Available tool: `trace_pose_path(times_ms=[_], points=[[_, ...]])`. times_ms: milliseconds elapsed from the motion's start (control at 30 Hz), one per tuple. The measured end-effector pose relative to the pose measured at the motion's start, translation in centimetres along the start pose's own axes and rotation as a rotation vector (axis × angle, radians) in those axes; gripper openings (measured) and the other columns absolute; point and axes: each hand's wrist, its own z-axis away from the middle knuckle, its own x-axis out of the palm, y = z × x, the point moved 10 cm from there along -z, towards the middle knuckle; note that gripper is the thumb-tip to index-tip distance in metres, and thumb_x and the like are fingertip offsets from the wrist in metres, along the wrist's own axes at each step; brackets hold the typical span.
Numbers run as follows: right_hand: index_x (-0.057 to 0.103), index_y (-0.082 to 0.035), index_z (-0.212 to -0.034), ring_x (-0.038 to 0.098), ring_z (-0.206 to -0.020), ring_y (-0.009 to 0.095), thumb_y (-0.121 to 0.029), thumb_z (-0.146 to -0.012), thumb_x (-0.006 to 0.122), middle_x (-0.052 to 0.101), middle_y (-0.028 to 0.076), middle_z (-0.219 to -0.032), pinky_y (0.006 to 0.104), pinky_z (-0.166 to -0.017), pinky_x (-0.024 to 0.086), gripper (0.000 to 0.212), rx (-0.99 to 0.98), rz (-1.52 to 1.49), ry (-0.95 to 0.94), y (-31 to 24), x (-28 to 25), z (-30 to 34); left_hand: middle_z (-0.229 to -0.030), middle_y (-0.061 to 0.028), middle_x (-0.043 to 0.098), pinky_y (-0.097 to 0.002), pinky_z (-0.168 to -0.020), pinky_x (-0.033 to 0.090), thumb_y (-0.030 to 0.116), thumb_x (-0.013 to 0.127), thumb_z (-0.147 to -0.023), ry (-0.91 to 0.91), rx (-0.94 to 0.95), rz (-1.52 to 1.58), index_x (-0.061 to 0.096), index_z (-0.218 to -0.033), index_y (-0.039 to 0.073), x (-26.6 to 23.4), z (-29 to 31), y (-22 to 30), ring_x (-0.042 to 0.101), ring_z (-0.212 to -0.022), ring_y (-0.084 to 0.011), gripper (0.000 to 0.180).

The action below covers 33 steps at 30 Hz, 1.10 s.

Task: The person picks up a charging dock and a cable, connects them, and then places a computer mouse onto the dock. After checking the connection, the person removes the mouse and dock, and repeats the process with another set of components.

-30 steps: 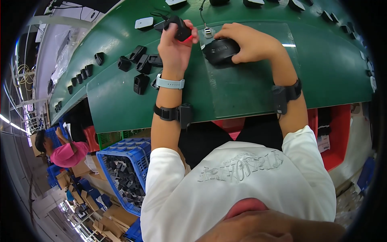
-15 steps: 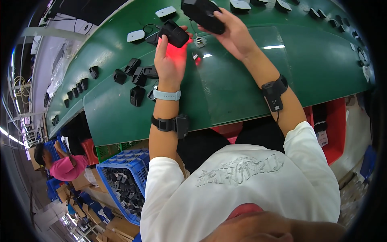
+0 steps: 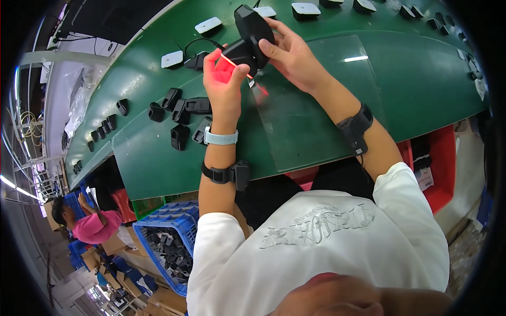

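Note:
My left hand grips a black block with a red light glowing along its lower edge; the light tints my palm and fingers. In my right hand is a larger black angular device, my thumb along its near side. The device and the block meet, but I cannot tell whether they are joined. A black cable runs to the fingertips of my left hand. Just below the block a small metal plug shows, with a red reflection beside it on the table.
Several black blocks lie left of my left wrist on the green table. White-topped units line the far side. A blue crate of black parts stands below, a red bin at right. Another person sits at far left.
My right hand has brought the angular device left and down against the block. My left hand has turned the block, so its glowing edge now shows.

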Motion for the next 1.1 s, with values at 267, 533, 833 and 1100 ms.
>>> trace_pose_path(times_ms=[267,533,833,1100], points=[[0.040,-0.001,-0.146,0.054,-0.124,0.019,-0.015,-0.093,0.073,0.052,0.010,-0.135,0.0340,-0.106,0.047,0.064,-0.161,0.318,0.036,-1.5,0.7,0.5,-0.111,-0.0063,0.064,-0.0279,-0.085,0.054,0.007,0.070,-0.095,-0.013,0.014,-0.122,0.043,-0.142,0.000,0.6,0.2,0.3,0.063,-0.097,-0.0133,0.055],[0.038,-0.006,-0.149,0.051,-0.128,0.035,-0.018,-0.082,0.080,0.046,0.016,-0.141,0.0410,-0.107,0.043,0.080,-0.567,0.916,0.026,-4.3,4.6,3.2,-0.136,-0.0140,0.057,-0.0419,-0.104,0.048,0.036,0.031,-0.111,-0.053,-0.271,0.268,0.048,-0.139,-0.003,1.8,1.3,-2.9,0.059,-0.121,-0.0266,0.051],[0.035,-0.006,-0.150,0.053,-0.127,0.036,-0.023,-0.081,0.083,0.048,0.018,-0.141,0.0404,-0.106,0.045,0.086,-0.604,0.981,0.008,-4.3,5.3,3.5,-0.128,-0.0151,0.062,-0.0400,-0.098,0.053,0.023,0.036,-0.109,-0.057,-0.257,0.298,0.053,-0.131,-0.005,0.7,1.3,-3.2,0.063,-0.114,-0.0266,0.039],[0.039,-0.006,-0.148,0.057,-0.123,0.035,-0.023,-0.077,0.086,0.052,0.019,-0.139,0.0396,-0.103,0.049,0.087,-0.632,1.011,0.048,-5.1,5.4,4.0,-0.127,-0.0154,0.062,-0.0405,-0.098,0.053,0.024,0.038,-0.108,-0.038,-0.233,0.279,0.054,-0.129,-0.007,1.1,1.4,-2.7,0.063,-0.114,-0.0269,0.041]])
